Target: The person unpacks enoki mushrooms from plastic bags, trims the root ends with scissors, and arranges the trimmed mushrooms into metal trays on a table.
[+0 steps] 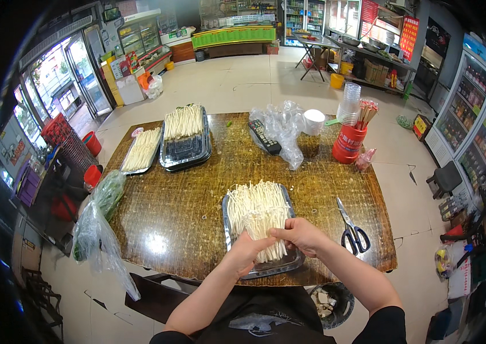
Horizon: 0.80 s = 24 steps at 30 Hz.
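Both of my hands hold a bunch of enoki mushrooms [269, 228] over the lower part of a black plastic tray [292, 258]. My left hand [245, 251] grips the bunch from the left, and my right hand [301, 235] from the right, thumbs close together. More enoki mushrooms [253, 200] fill the upper part of this tray. Scissors with dark handles [352, 230] lie to the right on the wooden table [174, 210]. Farther off at the left stand stacked black trays [187, 150] topped with enoki [183, 122], beside another filled tray [141, 150].
A remote control [264, 136], a clear plastic bag [288, 137], a white roll [313, 121], a red container of skewers [348, 144] and stacked plastic cups [349, 103] occupy the far side. Bagged greens [107, 198] hang over the left edge. A bin with scraps [331, 305] stands below the near edge.
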Each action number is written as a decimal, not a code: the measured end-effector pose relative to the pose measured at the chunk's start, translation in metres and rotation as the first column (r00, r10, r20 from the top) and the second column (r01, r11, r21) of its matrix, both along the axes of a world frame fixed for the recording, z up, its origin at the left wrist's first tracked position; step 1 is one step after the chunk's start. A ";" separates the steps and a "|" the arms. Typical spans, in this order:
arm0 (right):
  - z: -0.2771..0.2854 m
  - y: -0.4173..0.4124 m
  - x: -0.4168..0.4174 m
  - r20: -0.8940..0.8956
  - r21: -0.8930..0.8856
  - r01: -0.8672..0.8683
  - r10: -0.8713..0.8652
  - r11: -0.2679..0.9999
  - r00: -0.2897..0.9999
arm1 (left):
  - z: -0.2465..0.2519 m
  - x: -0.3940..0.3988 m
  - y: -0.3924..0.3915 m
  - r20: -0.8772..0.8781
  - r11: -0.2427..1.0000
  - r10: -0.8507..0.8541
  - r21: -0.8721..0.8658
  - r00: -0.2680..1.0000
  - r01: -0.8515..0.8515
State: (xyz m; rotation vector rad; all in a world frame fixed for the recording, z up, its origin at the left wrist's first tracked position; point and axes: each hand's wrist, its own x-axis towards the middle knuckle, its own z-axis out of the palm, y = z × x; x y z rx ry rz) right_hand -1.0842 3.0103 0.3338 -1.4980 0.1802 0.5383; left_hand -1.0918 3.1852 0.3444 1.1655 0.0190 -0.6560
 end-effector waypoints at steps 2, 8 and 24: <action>0.000 -0.003 0.000 -0.004 -0.016 -0.009 0.009 1.000 1.000 | -0.004 0.000 -0.003 0.015 1.000 -0.012 -0.001 1.000 0.012; -0.005 -0.007 -0.003 0.013 0.049 0.015 -0.015 0.999 1.000 | -0.005 0.004 0.005 -0.088 0.998 -0.009 -0.068 0.996 0.003; 0.015 -0.022 -0.008 0.084 -0.506 -0.081 0.142 0.859 0.986 | -0.011 0.006 0.037 -0.063 0.984 0.141 -0.104 0.988 -0.147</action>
